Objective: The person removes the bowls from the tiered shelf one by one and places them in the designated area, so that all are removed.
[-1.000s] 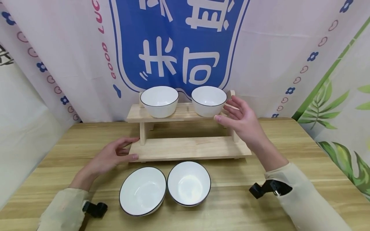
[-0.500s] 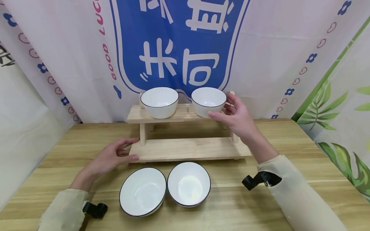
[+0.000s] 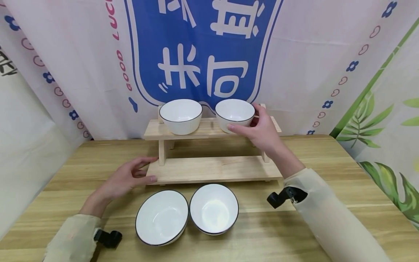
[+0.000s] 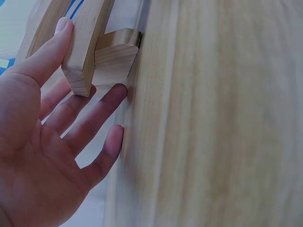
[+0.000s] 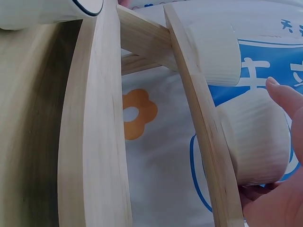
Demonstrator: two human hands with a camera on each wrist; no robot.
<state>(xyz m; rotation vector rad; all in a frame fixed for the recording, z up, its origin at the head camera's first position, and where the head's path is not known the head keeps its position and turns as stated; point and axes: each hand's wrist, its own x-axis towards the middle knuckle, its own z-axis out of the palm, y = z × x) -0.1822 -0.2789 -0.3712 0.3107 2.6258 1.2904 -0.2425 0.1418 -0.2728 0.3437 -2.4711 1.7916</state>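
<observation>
A two-tier wooden rack (image 3: 209, 169) stands on the table, with two white, dark-rimmed bowls on its upper shelf. My right hand (image 3: 264, 133) holds the right-hand bowl (image 3: 233, 112), thumb across its front and fingers behind its right side. In the right wrist view this bowl (image 5: 258, 142) sits against the shelf board, beside the left-hand bowl (image 3: 181, 114). At the rack's left end, my left hand (image 3: 122, 180) grips the lower shelf. The left wrist view has the thumb (image 4: 47, 49) on the board (image 4: 85, 56) and the other fingers spread by its end.
Two more white bowls rest on the wooden table (image 3: 255, 233) in front of the rack, a wider one (image 3: 162, 218) at left and another (image 3: 214, 209) beside it, rims close together. A printed curtain (image 3: 301, 72) hangs right behind the rack.
My right hand has moved left and closed round the right-hand upper bowl, which has shifted slightly left on the shelf. My left hand stays at the rack's end.
</observation>
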